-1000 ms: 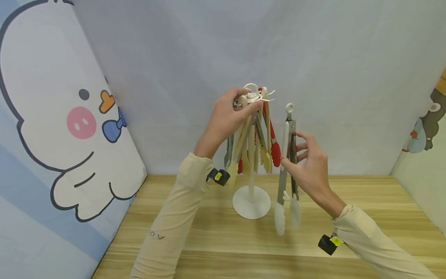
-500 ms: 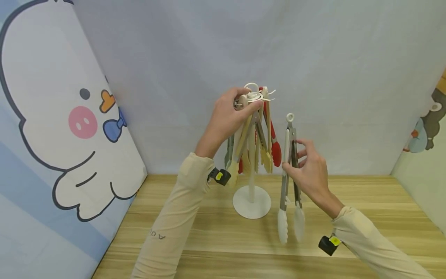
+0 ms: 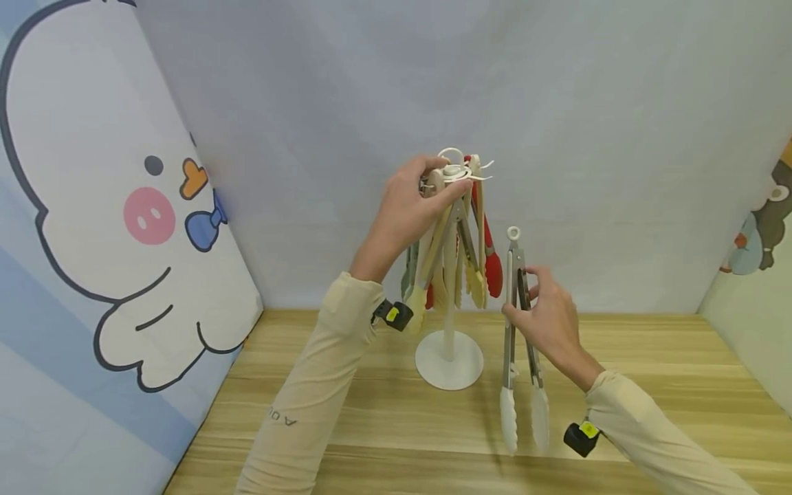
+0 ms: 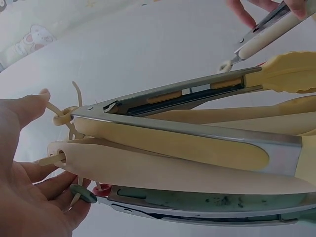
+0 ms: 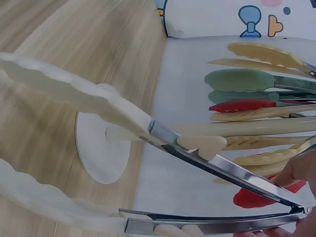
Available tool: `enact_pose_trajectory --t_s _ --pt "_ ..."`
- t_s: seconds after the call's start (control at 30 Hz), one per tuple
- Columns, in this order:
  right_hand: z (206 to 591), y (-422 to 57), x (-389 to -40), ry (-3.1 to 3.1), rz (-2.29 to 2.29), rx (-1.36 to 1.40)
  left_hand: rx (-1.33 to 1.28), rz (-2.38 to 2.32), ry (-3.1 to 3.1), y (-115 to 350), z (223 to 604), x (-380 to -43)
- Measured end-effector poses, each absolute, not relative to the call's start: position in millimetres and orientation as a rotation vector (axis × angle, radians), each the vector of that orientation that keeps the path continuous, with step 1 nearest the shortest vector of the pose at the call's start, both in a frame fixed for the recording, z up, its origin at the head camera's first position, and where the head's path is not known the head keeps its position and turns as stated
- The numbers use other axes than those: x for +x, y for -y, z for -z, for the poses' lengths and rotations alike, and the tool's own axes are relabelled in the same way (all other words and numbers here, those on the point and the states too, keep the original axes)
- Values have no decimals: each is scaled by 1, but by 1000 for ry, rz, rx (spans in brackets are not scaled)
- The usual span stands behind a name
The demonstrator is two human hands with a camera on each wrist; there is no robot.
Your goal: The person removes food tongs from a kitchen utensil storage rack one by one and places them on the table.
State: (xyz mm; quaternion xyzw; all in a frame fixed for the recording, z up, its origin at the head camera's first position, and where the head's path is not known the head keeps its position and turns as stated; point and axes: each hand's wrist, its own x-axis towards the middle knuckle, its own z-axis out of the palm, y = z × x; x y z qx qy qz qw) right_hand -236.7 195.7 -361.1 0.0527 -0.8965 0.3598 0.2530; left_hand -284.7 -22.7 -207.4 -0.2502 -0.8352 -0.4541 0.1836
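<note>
My left hand [image 3: 413, 205] holds the top of a white hanging stand [image 3: 449, 323], thumb and fingers around its hook ring. From the hooks hang yellow tongs [image 4: 173, 143], a cream-handled utensil [image 4: 163, 170], green tongs [image 4: 212, 198] and red-tipped tongs [image 3: 493, 275]. To the stand's right, my right hand [image 3: 552, 317] pinches white-tipped tongs [image 3: 509, 344] between thumb and fingers. Those tongs hang upright, ring up, with their arms spread apart. In the right wrist view, the scalloped white heads [image 5: 74, 86] point left, over the wooden surface.
The stand's round white base [image 3: 438, 371] rests on a wood-grain table [image 3: 656, 385]. A pale grey backdrop [image 3: 588, 103] rises behind it. A panel printed with a white cartoon character [image 3: 68, 158] borders the left side, and another printed panel [image 3: 757, 227] the right.
My right hand has moved down slightly, bringing the white-tipped tongs lower beside the stand; their arms have spread wider. My left hand has stayed on the stand's top.
</note>
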Motion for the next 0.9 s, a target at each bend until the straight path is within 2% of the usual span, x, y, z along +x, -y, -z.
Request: enact_pose_trajectory --t_s 0.9 --pt "389 -197 -243 2663 -961 119 -717 1264 2347 22 209 -285"
